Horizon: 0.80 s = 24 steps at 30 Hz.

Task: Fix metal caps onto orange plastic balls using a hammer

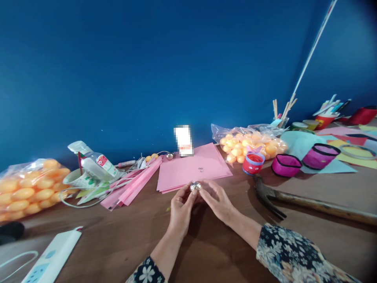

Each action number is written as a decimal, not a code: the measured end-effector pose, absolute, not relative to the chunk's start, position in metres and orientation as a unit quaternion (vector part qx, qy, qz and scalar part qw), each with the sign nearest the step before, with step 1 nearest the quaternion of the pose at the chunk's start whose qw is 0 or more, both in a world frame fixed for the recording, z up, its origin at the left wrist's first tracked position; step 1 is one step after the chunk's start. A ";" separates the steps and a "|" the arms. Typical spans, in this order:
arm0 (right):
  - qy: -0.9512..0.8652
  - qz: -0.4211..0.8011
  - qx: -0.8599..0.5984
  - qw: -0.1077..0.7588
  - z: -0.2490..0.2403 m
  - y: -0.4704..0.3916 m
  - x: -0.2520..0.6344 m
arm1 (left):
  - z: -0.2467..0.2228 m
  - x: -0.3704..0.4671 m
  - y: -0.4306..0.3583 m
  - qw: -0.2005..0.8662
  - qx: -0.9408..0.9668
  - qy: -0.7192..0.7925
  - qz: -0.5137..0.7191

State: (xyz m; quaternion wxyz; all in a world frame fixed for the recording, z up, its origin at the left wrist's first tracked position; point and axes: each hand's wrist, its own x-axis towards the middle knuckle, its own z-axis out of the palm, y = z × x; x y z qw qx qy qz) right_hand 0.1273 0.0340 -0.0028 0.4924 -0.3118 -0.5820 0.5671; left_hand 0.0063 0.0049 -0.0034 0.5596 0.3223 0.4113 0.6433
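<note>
A small, round, shiny silver piece [195,186] is pinched between the fingertips of both hands, just above the near edge of the pink paper sheets [188,167]. My left hand [182,206] is closed on its left side, thumb in front. From the right, my right hand [219,202] grips the same piece with thumb and fingers. The piece's exact kind is too small to make out. Two tiny ring-like bits [200,169] lie on the paper. Near its far left corner rests another shiny silver ball [170,156].
Right of my hands lies a claw hammer [309,202]. Behind it stand a red cup [253,163], magenta bands [286,165] and a bag of orange balls [247,145]. Leftward are pink strips [138,184], a tilted bottle [101,163], another ball bag [32,190] and a power strip [53,255].
</note>
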 end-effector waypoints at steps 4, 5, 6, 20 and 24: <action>-0.582 0.571 -0.307 0.490 0.003 0.033 0.129 | -0.005 0.006 0.004 0.512 0.363 0.443 0.640; -0.586 0.572 -0.307 0.485 0.004 0.033 0.130 | -0.005 0.006 0.004 0.504 0.369 0.446 0.641; -0.590 0.571 -0.307 0.481 0.004 0.033 0.131 | -0.005 0.006 0.003 0.499 0.373 0.448 0.641; -0.554 0.600 -0.287 0.501 0.004 0.035 0.125 | -0.007 0.008 0.006 0.545 0.307 0.411 0.663; -0.557 0.602 -0.288 0.493 0.005 0.034 0.126 | -0.008 0.007 0.007 0.556 0.308 0.408 0.655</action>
